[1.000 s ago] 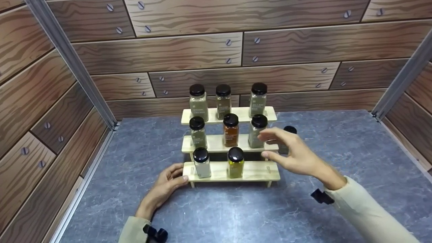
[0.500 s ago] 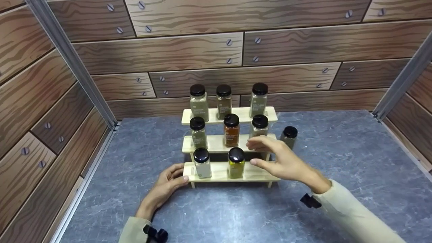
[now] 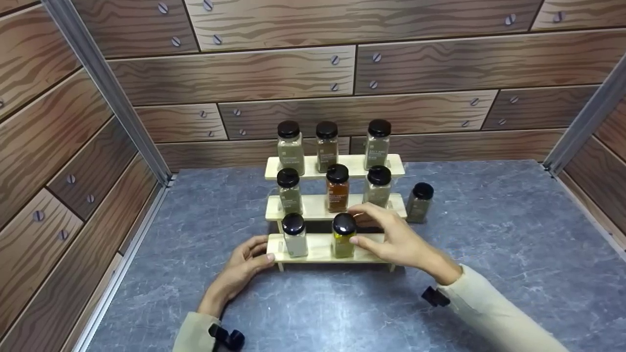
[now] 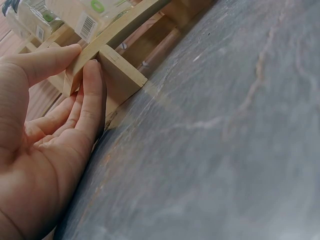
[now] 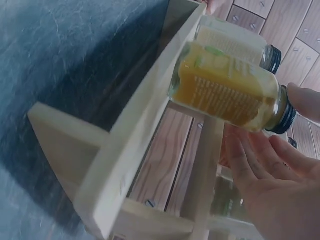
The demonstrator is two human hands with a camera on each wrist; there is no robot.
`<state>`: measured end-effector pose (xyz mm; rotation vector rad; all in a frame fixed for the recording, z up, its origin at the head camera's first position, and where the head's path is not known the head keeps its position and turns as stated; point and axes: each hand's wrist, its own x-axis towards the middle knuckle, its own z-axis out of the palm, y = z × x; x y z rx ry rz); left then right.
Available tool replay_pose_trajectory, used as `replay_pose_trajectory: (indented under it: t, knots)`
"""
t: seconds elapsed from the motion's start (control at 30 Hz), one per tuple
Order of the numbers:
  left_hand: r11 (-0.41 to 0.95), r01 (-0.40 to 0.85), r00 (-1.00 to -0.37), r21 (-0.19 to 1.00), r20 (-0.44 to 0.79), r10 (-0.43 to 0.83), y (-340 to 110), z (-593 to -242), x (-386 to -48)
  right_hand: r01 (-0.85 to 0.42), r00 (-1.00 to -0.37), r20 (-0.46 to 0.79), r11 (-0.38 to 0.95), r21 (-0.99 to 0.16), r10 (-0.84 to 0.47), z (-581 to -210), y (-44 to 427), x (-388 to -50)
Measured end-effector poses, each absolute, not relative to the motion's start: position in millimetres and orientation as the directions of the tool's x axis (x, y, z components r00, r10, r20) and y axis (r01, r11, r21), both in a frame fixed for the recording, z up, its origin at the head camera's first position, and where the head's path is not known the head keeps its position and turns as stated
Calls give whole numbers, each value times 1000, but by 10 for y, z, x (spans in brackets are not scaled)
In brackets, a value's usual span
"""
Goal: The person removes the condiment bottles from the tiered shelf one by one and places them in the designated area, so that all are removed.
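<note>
A three-tier pale wooden spice rack [image 3: 320, 254] holds several black-capped glass spice jars. My left hand [image 3: 240, 266] pinches the left end of its lowest shelf, thumb above and fingers beneath, as the left wrist view shows. On that shelf stand a jar of white spice [image 3: 295, 243] and, to its right, a jar of yellow spice [image 3: 343, 247]. Around the right side of the yellow jar is my right hand [image 3: 398, 239], thumb and fingers spread beside its cap. In the right wrist view the thumb [image 5: 306, 102] lies close to the cap; contact is unclear.
A dark spice jar [image 3: 419, 205] stands on the grey marbled table right of the rack. The middle shelf carries an orange-red jar [image 3: 337, 195] between two greenish ones. Three jars stand on the top shelf. Wood-patterned walls [image 3: 293, 73] enclose the back and sides.
My right hand has moved left and down, from beside the right end of the middle shelf to the yellow jar. My left hand has stayed on the rack.
</note>
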<state>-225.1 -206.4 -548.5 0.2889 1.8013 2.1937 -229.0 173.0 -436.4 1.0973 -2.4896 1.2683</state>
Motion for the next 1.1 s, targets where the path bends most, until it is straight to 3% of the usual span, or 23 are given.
replay_pose_trajectory:
  t: [0.3,1.1]
  knots:
    - [-185,-102,-937,977,-32,348,-2050,-5487,-2253,-607,-732,385,284,-742,-562,-4476,1629,-2313]
    - [-162,-100,-936,982,-37,350,-2062,-5462,-2245,-643,-734,443,318,-697,-514,-4319,1839,-2244]
